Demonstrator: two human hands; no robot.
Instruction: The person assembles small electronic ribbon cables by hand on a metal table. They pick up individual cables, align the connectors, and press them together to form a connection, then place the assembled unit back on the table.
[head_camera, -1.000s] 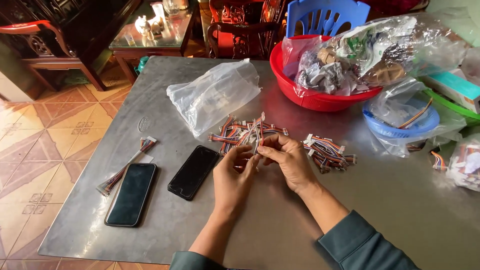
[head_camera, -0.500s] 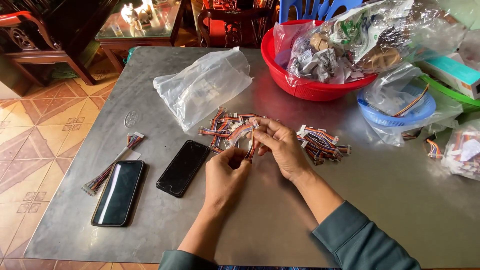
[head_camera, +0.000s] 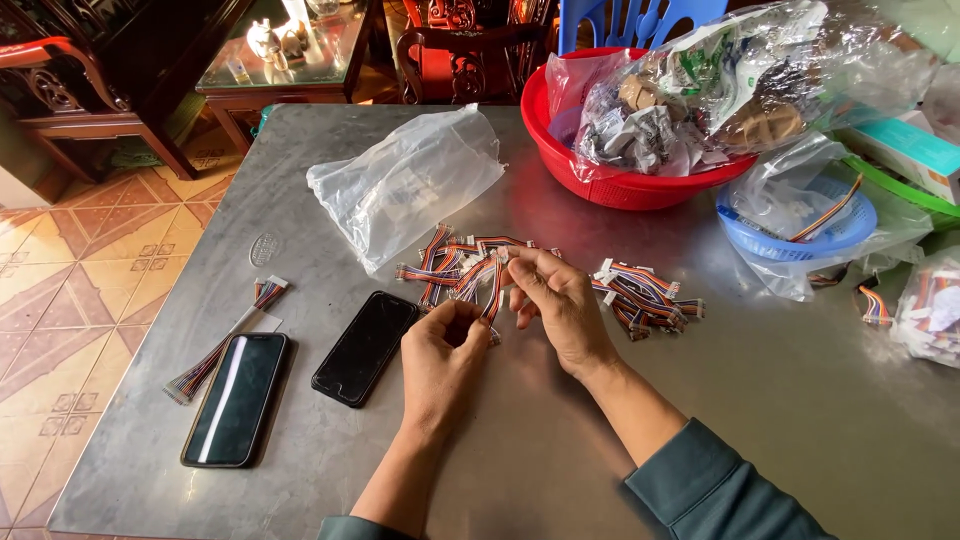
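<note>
My left hand (head_camera: 443, 358) and my right hand (head_camera: 560, 305) meet over a grey metal table (head_camera: 780, 400). Between their fingertips they pinch a short multicoloured ribbon cable (head_camera: 492, 290) with white end connectors, the left hand at its lower end, the right at its upper end. Just behind the hands lies a loose pile of the same cables (head_camera: 455, 262). A second pile of cables (head_camera: 640, 295) lies right of my right hand.
Two dark phones (head_camera: 237, 397) (head_camera: 365, 346) lie left of the hands, with a long cable (head_camera: 225, 340) beside them. A clear plastic bag (head_camera: 405, 185) sits behind. A red basin (head_camera: 610, 185) with bagged parts and a blue basket (head_camera: 800, 245) stand at the back right.
Both hands have stayed together on the cable, shifting it slightly between the fingers. The view has drifted, so the table objects sit a little differently in frame.
</note>
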